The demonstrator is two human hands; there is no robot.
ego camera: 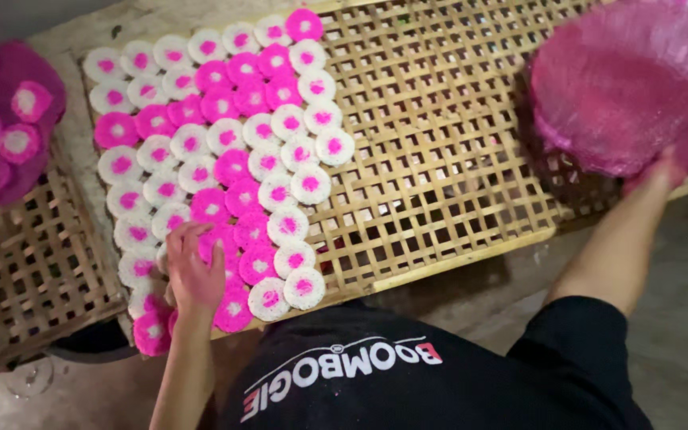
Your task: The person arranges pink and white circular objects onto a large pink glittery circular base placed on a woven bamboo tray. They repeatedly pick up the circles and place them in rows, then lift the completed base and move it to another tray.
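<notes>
The left hand (pixel 193 271) lay flat, fingers loose, on round pink-and-white discs (pixel 224 159) near the woven bamboo lattice tray's (pixel 439 159) near left edge. The right hand (pixel 653 177) gripped a stack of pink round discs (pixel 627 80) over the tray's bare right end.

I see round flat discs (pixel 224 167), some white with pink centres and some pink with white centres, lying flat in overlapping diagonal rows over the left half of a woven bamboo rack (pixel 439 159). A pink stack (pixel 627 84) sits tilted at its right edge.
</notes>
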